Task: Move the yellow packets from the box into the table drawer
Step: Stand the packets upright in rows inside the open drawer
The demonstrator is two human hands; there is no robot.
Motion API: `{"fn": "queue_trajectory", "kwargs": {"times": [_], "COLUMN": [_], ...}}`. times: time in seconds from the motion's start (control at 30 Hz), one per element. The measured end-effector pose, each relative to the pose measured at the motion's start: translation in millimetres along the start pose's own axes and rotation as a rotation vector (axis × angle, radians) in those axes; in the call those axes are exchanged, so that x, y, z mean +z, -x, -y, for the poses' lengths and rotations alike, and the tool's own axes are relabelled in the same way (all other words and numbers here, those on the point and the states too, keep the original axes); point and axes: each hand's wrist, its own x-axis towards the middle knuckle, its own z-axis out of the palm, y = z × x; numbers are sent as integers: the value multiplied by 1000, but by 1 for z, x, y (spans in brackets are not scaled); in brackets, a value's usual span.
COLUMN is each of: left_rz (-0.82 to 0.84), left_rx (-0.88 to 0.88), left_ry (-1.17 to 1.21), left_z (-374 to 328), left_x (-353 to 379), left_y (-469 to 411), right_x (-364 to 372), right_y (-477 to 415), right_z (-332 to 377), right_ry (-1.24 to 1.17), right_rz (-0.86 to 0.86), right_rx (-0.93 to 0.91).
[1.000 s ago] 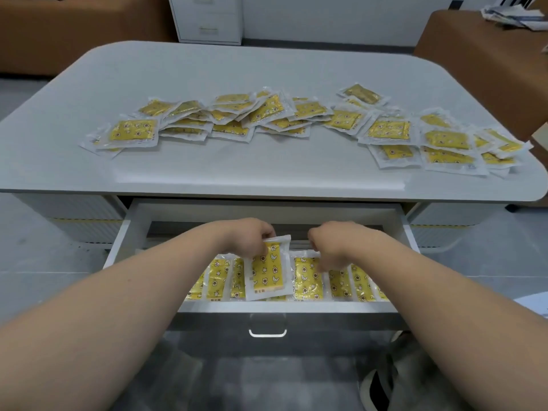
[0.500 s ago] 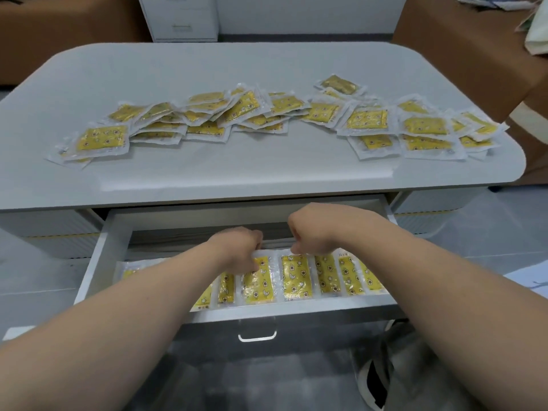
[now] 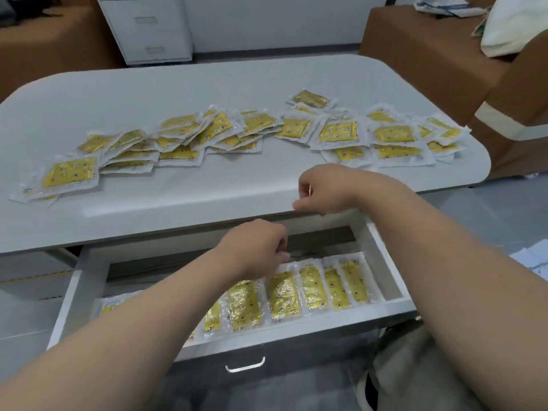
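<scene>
Right hand (image 3: 326,189) risen from the drawer (image 3: 311,324) to the desk (image 3: 207,84) front edge, fingers curled and empty, left hand (image 3: 255,247) over the open drawer, fingers curled at the tops of the yellow packets (image 3: 283,295) lined up inside, grip unclear, loose packets (image 3: 184,137) spread across the desk

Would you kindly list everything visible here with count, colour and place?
rounded grey table: one, grey, centre
open white drawer: one, white, under the table's front
flat yellow packets in clear wrap: dozens, yellow, overlapping across the tabletop
yellow packets in the drawer: one row, yellow, along its front
white filing cabinet: one, white, rear left
brown upholstered seats: two, brown, rear left and right
left hand: in the drawer, fingers curled at packet tops, grip unclear
right hand: above the table's front edge, fingers curled, empty
</scene>
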Motion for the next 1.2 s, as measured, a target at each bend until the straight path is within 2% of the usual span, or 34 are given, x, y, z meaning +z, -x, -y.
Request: {"fn": "queue_trajectory", "kwargs": {"times": [0.17, 0.3, 0.37, 0.43, 0.6, 0.77, 0.87, 1.2], "left_rz": [-300, -368, -379, -377, -348, -199, -133, -130], "left_rx": [54, 56, 69, 60, -4, -85, -119, -173], "left_ry": [154, 203, 154, 77, -60, -143, -136, -66], "left_z": [-32, -64, -79, -91, -109, -102, -90, -23], "left_x": [-34, -50, -53, -54, -54, -50, -45, -45], "left_y": [-11, -65, -102, -137, -203, -232, -230, -148], "right_x": [-31, -31, -28, -25, -20, -20, -20, -2], "right_y": [-5, -12, -14, -16, -31, -54, -65, -69], "right_z": [-85, -150, -172, -186, -219, -242, -231, -136], "right_ry": [-101, -189, -301, -358, -416, -369, -361, -295], "right_rz": [-259, -458, -550, -596, -543, -492, -455, -363], "right_rx": [308, 662, 744, 778, 804, 816, 828, 718]}}
